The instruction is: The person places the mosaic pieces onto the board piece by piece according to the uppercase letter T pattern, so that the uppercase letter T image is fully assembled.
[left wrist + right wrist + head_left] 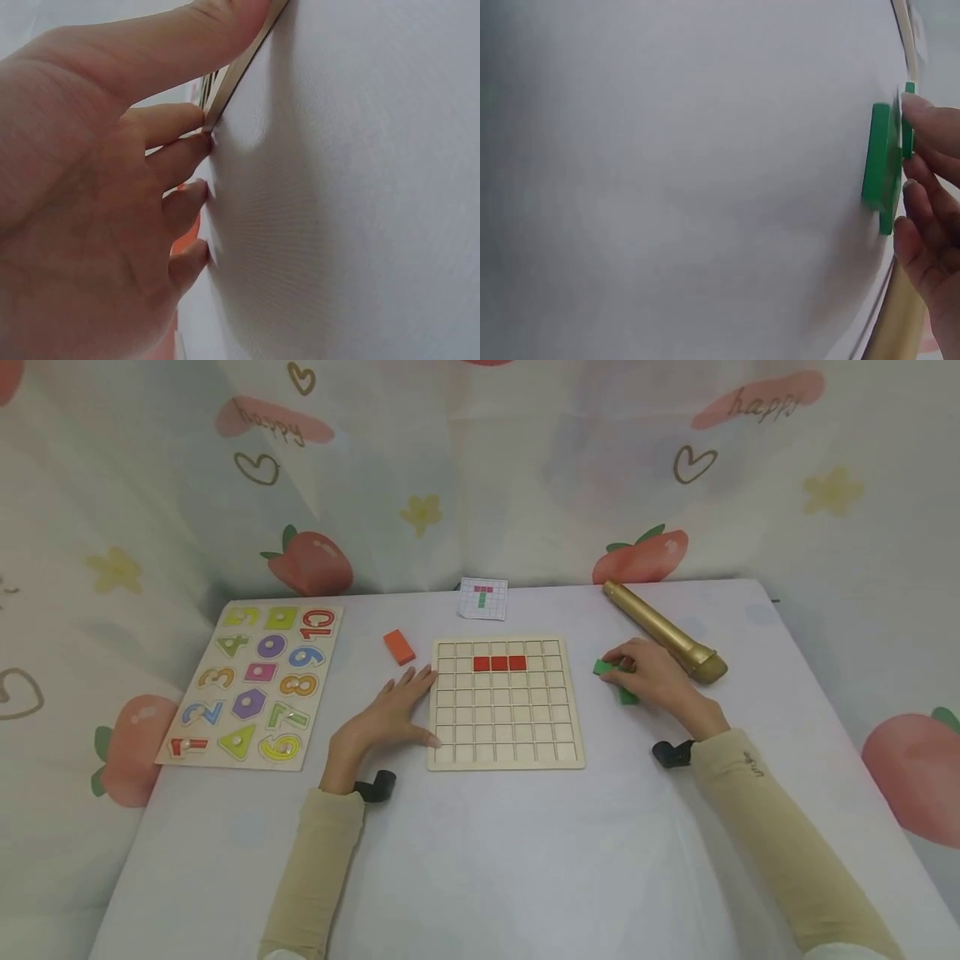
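A wooden grid board (510, 717) lies flat in the middle of the table. Three red squares (499, 663) sit side by side in its upper part. My left hand (381, 712) rests at the board's left edge, fingers spread and thumb near the lower left corner. To the right of the board, my right hand (651, 675) pinches a thin green tile (908, 120) between thumb and fingers. More green pieces (877, 154) lie on the table just below that tile, partly covered by the hand in the head view.
A small pattern card (482, 600) with a pink and green T lies behind the board. An orange block (399, 647) is left of it. Farther left is a number-and-shape puzzle board (251, 689). A gold microphone (663, 628) lies beyond my right hand.
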Demonstrator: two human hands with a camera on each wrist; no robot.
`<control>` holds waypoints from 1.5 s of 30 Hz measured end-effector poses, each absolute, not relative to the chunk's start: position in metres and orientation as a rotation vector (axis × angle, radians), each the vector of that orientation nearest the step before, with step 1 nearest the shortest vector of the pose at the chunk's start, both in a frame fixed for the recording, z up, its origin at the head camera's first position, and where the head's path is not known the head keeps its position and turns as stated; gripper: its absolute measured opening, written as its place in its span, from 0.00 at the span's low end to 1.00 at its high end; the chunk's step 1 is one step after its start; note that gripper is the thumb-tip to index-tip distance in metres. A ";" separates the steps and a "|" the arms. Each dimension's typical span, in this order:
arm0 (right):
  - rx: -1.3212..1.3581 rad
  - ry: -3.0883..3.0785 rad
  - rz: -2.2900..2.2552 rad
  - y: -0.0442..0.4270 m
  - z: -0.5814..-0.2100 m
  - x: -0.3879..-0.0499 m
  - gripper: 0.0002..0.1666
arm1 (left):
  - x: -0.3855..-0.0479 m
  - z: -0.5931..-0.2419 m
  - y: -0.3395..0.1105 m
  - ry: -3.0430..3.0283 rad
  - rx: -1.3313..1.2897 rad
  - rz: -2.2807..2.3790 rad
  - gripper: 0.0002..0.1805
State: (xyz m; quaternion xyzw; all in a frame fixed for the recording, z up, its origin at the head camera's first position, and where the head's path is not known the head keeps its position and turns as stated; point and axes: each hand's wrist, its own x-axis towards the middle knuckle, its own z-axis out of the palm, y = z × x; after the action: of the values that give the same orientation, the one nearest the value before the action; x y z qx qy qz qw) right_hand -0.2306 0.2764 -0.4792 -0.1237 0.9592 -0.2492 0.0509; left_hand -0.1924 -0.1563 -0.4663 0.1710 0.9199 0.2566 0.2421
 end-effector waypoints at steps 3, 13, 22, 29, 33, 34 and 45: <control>-0.405 2.919 -0.781 0.272 -0.480 -0.229 0.18 | -0.191 -0.465 -0.156 2.507 0.467 0.709 0.64; -0.519 2.906 -0.876 0.247 -0.472 -0.229 0.16 | -0.192 -0.465 -0.156 2.494 0.459 0.710 0.64; -0.618 2.871 -0.918 0.222 -0.463 -0.232 0.16 | -0.194 -0.464 -0.158 2.492 0.458 0.704 0.63; -0.649 2.831 -0.946 0.207 -0.464 -0.233 0.16 | -0.193 -0.466 -0.157 2.495 0.469 0.709 0.63; -0.664 2.810 -0.959 0.196 -0.464 -0.235 0.16 | -0.193 -0.465 -0.157 2.499 0.458 0.703 0.64; -0.666 2.805 -0.959 0.193 -0.463 -0.235 0.17 | -0.193 -0.465 -0.157 2.500 0.455 0.703 0.64; -0.695 2.717 -0.942 0.166 -0.469 -0.237 0.18 | -0.193 -0.465 -0.155 2.501 0.446 0.688 0.64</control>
State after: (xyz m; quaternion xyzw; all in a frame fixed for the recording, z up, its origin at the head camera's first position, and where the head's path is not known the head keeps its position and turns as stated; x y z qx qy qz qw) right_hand -0.2373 0.1661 -0.4686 -0.2339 0.9145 -0.3172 0.0915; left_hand -0.1931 -0.1554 -0.4651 0.1638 0.9196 0.2530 0.2520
